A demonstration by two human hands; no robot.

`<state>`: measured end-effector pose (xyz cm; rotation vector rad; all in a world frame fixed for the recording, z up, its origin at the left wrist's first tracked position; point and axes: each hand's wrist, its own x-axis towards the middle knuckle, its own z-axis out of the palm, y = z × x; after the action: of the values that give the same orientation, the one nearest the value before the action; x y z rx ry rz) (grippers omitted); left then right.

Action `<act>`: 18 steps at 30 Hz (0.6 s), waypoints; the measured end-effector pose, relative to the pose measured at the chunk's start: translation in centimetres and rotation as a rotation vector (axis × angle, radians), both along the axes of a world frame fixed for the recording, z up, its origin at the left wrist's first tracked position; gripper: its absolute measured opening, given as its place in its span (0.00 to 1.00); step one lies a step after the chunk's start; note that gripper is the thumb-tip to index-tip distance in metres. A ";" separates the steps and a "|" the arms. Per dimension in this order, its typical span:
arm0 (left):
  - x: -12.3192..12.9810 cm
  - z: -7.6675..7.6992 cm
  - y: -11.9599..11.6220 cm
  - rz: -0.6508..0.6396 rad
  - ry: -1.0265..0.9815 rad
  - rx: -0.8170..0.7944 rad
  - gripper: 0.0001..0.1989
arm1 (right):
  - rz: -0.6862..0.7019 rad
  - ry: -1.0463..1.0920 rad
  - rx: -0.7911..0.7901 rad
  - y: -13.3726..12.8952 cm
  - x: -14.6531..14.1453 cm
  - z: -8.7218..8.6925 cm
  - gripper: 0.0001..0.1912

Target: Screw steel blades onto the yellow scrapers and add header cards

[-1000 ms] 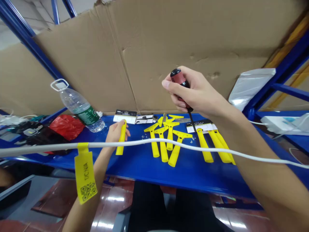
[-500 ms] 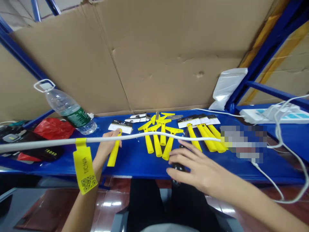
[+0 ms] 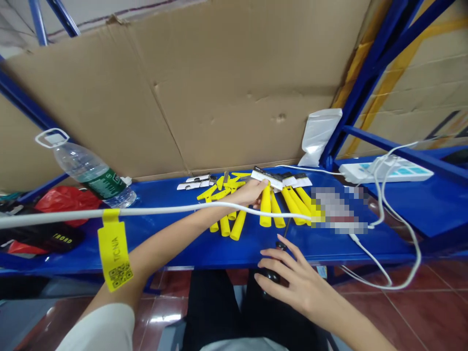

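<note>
My left hand (image 3: pixel 253 192) reaches across the table, fingers closed on a yellow scraper handle (image 3: pixel 265 209) with a black-and-white header card (image 3: pixel 268 178) at its top. That piece lies beside other carded yellow handles (image 3: pixel 292 204). Behind and under my left wrist are several yellow T-shaped scrapers (image 3: pixel 238 225), partly covered by the arm. My right hand (image 3: pixel 298 280), near the front edge, curls around a screwdriver (image 3: pixel 269 276) with a black handle; its thin shaft points away toward the handles.
A white cable (image 3: pixel 175 210) with a yellow tag (image 3: pixel 114 256) crosses in front of the view. To the left stand a large water bottle (image 3: pixel 98 175) and a red plastic bag (image 3: pixel 62 202). White cards (image 3: pixel 195 183) lie at the back; a power strip (image 3: pixel 387 170) sits right, before cardboard (image 3: pixel 219 97).
My left hand has carried the carded yellow handle from the left side rightward to the group of carded handles. My right hand still holds the screwdriver near the front edge. The view has shifted slightly.
</note>
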<state>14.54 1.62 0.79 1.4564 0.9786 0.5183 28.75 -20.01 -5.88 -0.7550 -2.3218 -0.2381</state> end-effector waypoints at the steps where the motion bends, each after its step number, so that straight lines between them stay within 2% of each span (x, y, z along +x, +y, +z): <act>1: 0.8 -0.1 0.5 -0.005 0.025 -0.001 0.20 | -0.008 0.012 0.002 -0.3 0.2 -0.1 0.12; 4: 2.0 -0.2 1.6 -0.003 0.073 0.002 0.15 | -0.029 0.051 0.001 -0.9 1.0 -0.3 0.12; 9: 2.5 -0.4 2.4 -0.008 0.103 -0.031 0.09 | -0.024 0.112 -0.036 -1.2 1.8 -0.7 0.14; 14: 3.6 -0.9 3.4 -0.031 0.115 -0.115 0.18 | -0.005 0.104 -0.061 -0.6 1.1 -0.3 0.16; 18: 3.6 -1.5 4.3 -0.052 0.076 -0.200 0.21 | -0.015 0.067 -0.047 0.1 0.4 0.1 0.13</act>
<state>18.17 5.92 -0.76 1.3254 1.0196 0.3199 29.14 -19.92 -5.82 -0.7914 -2.2658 -0.1625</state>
